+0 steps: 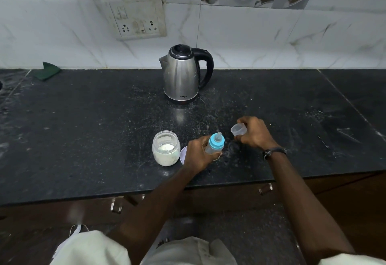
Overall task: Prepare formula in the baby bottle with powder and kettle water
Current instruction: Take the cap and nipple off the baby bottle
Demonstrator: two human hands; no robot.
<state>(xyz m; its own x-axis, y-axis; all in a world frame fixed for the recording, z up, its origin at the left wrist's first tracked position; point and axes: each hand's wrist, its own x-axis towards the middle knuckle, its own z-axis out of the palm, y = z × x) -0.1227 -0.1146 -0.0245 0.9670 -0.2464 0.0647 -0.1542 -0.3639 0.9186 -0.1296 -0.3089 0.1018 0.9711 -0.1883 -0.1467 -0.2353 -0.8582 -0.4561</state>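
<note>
Head camera looks down on a dark speckled stone counter [83, 139] set against a white marble-patterned tiled wall [271, 35]. Near the front edge, the left hand [197, 156] wraps its curled fingers around the clear body of a baby bottle [214, 146], which leans slightly to the right and carries a light blue collar with the teat fitted on top. Just to the right, apart from the bottle, the right hand [255, 132] grips a small translucent cap [238, 132] between thumb and fingers — its open mouth faces left, toward the bottle. A dark band circles the right wrist. Left of the bottle, just beside the left hand, an open glass jar [166, 151] stands upright on the counter with white powder inside; a pale round lid [183, 155] shows between the jar and the left hand, partly hidden by that hand. Farther back, well apart from both hands, a stainless steel kettle [181, 74] with a black lid and black handle stands upright, spout to the left and handle to the right. On the wall above it sits a grimy switch-and-socket plate [135, 17]. A folded green cloth [48, 70] lies at the far left where counter meets wall. Below the counter edge, metal cabinet handles [116, 205] show on brown fronts.
</note>
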